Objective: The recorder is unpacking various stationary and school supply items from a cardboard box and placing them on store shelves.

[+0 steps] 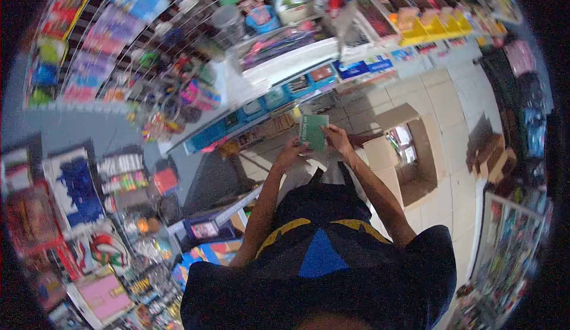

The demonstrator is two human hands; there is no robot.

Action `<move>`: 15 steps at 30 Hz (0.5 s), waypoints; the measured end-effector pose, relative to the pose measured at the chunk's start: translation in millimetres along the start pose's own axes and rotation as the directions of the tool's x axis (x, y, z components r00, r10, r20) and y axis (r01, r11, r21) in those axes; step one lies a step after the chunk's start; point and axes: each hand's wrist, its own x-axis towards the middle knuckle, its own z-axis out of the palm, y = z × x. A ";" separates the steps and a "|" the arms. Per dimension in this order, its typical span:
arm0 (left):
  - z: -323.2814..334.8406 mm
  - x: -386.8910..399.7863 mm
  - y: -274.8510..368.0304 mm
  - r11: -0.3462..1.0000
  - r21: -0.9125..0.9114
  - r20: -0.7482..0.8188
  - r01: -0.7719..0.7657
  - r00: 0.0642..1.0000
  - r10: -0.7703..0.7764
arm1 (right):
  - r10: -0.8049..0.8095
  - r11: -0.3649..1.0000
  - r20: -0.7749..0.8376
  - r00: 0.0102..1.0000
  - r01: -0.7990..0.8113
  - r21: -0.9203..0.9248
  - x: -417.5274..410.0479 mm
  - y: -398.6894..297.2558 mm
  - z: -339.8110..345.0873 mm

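Note:
A small green notebook [313,133] with writing on its cover is held up between both hands. My left hand [291,154] grips its lower left edge, and my right hand [337,138] pinches its right edge. Beneath the hands is the tiled floor, partly hidden by my arms and clothes. An open cardboard box [418,169] stands on the floor to the right of my right hand, with several packaged items [403,143] inside.
Ahead runs a white display counter [294,65] with blue boxes along its front. Yellow bins [434,29] sit at its right part. Wire racks of packaged goods rise at the upper left. Crowded merchandise lies at the left, and a glass display case [507,232] stands at the right.

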 end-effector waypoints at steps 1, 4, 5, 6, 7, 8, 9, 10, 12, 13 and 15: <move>-16.4 -5.8 -5.4 1.000 -0.020 -0.023 -0.021 1.000 0.020 | 0.107 0.993 0.051 0.993 -0.104 -0.049 7.9 1.0 10.4; -61.6 -36.6 -45.8 0.916 -0.237 -0.113 -0.325 0.945 0.307 | 0.134 0.988 0.378 0.916 -0.095 -0.121 0.5 -18.3 54.9; -61.9 -45.4 -39.8 0.874 -0.381 -0.268 -0.302 0.941 0.208 | 0.134 0.987 0.390 0.911 -0.085 -0.139 0.0 -25.2 59.5; -68.6 -55.2 -38.3 0.801 -0.515 -0.404 -0.303 0.911 0.084 | 0.163 0.948 0.427 0.889 -0.021 -0.318 -2.3 -30.0 64.9; -85.1 -56.7 -47.7 0.790 -0.517 -0.423 -0.329 0.901 0.098 | 0.195 0.875 0.456 0.868 0.056 -0.481 -2.7 -32.0 68.3; -108.2 -55.9 -62.6 0.720 -0.585 -0.436 -0.374 0.893 0.110 | 0.185 0.868 0.477 0.859 0.085 -0.489 8.8 -16.3 65.7; -118.0 -48.4 -67.8 0.657 -0.653 -0.410 -0.378 0.905 0.114 | 0.079 0.944 0.528 0.846 0.106 -0.311 31.4 20.6 40.4; -122.7 -48.4 -66.7 0.662 -0.655 -0.392 -0.364 0.913 0.114 | -0.028 0.987 0.557 0.830 0.112 -0.118 42.2 47.8 19.7; -138.0 -68.9 -62.5 0.581 -0.666 -0.526 -0.467 0.847 0.077 | -0.036 0.983 0.572 0.820 0.133 -0.128 39.4 56.1 17.2; -144.3 -79.3 -56.3 0.540 -0.662 -0.589 -0.520 0.806 0.054 | -0.054 0.979 0.573 0.818 0.156 -0.132 36.9 57.2 15.5; -141.4 -65.2 -22.9 0.495 -0.672 -0.623 -0.550 0.782 0.023 | -0.175 0.921 0.561 0.809 0.336 -0.196 52.1 97.0 -52.0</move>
